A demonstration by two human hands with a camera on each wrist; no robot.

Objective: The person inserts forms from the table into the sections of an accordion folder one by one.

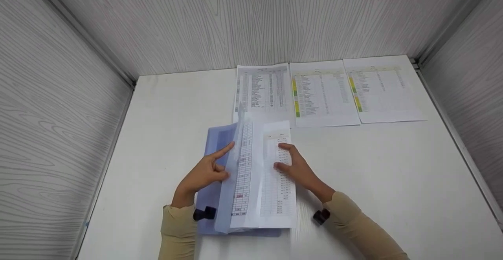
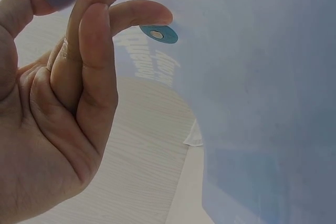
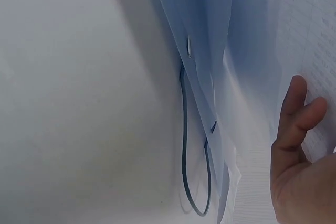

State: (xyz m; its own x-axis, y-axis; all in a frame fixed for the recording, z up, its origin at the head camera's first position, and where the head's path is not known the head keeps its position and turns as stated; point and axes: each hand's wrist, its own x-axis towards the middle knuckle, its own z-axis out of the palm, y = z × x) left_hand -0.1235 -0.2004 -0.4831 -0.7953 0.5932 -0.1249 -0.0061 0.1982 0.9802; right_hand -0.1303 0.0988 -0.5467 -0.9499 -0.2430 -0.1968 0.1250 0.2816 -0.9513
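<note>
A translucent blue plastic folder (image 1: pixel 212 150) lies on the table, its upper cover raised and leaning rightward. My left hand (image 1: pixel 202 173) touches that cover, index finger straight and other fingers bent. In the left wrist view, one bent fingertip meets a teal round button (image 2: pixel 167 36) on the folder. A sheet with a printed grid (image 1: pixel 244 165) shows beside the raised cover. Against the right-hand printed sheet (image 1: pixel 271 205), my right hand (image 1: pixel 298 169) rests with thumb and index finger spread. The right wrist view shows its other fingers loosely bent beside the paper.
Three printed sheets lie along the back of the table: a left one (image 1: pixel 263 114), a middle one (image 1: pixel 326 120) and a right one (image 1: pixel 393 114). A dark cord loop (image 3: pixel 184 140) hangs from the folder's edge. Pale wood-grain panels (image 1: pixel 188 24) enclose the table.
</note>
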